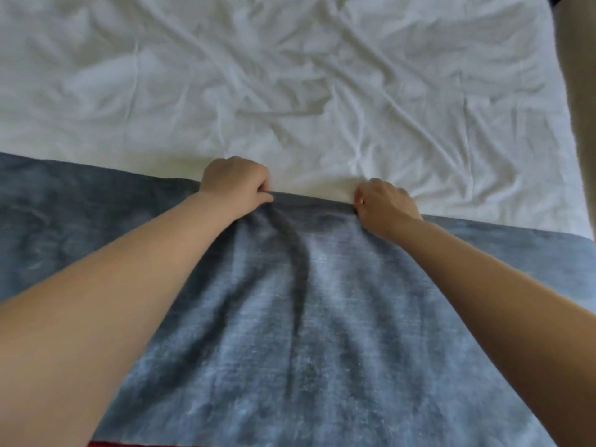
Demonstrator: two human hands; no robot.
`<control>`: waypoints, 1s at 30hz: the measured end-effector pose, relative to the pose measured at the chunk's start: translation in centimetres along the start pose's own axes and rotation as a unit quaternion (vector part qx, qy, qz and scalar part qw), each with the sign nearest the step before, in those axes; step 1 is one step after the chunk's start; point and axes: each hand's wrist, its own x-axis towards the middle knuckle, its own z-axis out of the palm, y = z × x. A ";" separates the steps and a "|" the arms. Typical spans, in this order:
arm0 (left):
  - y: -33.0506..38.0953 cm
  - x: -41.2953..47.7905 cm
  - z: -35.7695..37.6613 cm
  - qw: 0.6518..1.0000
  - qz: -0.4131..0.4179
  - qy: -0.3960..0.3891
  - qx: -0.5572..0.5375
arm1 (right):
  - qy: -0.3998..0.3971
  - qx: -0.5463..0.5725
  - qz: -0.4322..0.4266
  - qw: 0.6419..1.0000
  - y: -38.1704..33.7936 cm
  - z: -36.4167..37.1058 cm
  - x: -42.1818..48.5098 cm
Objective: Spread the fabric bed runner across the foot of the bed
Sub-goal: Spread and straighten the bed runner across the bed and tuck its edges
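A grey-blue fabric bed runner [322, 317] lies across the near part of the bed, stretching from the left edge of the view to the right. My left hand [235, 182] pinches its far edge near the middle, fingers curled over the hem. My right hand [383, 203] pinches the same far edge a short way to the right. Between and below the hands the runner is bunched into a few dark lengthwise folds. Both forearms reach over the runner.
A wrinkled white sheet [290, 75] covers the bed beyond the runner. The bed's right edge [567, 130] drops to a beige floor. A strip of red [129, 444] shows at the bottom edge.
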 end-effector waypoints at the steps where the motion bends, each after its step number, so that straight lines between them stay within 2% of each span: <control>1: -0.7 -0.3 -0.1 1.000 -0.006 0.003 -0.012 | -0.003 0.010 0.009 1.000 -0.2 -0.2 0.1; 5: -6.0 -1.7 -1.2 0.998 -0.001 -0.034 -0.046 | -0.041 0.053 0.010 0.998 -2.5 -1.4 1.2; 10: -13.3 -4.1 -2.6 0.995 -0.019 -0.084 -0.054 | -0.066 0.130 -0.071 0.987 -9.0 -1.8 3.2; 13: -15.5 -4.9 -2.6 0.996 -0.027 -0.058 -0.058 | -0.072 0.079 -0.122 0.987 -12.2 -1.2 3.9; 18: -16.2 -5.0 -1.6 0.999 -0.020 0.036 -0.004 | -0.050 0.048 -0.071 0.995 -13.1 -0.4 4.4; 22: -18.4 -5.5 -2.1 0.998 -0.032 0.006 -0.056 | -0.057 0.076 -0.053 0.994 -14.2 -0.7 4.9; 26: -22.4 -7.3 -3.0 0.998 -0.037 -0.033 -0.050 | -0.056 0.122 -0.089 0.987 -16.5 -1.0 5.4; 30: -24.9 -8.9 -2.8 0.999 -0.041 0.028 0.007 | -0.034 0.070 -0.098 0.992 -17.7 -0.6 5.5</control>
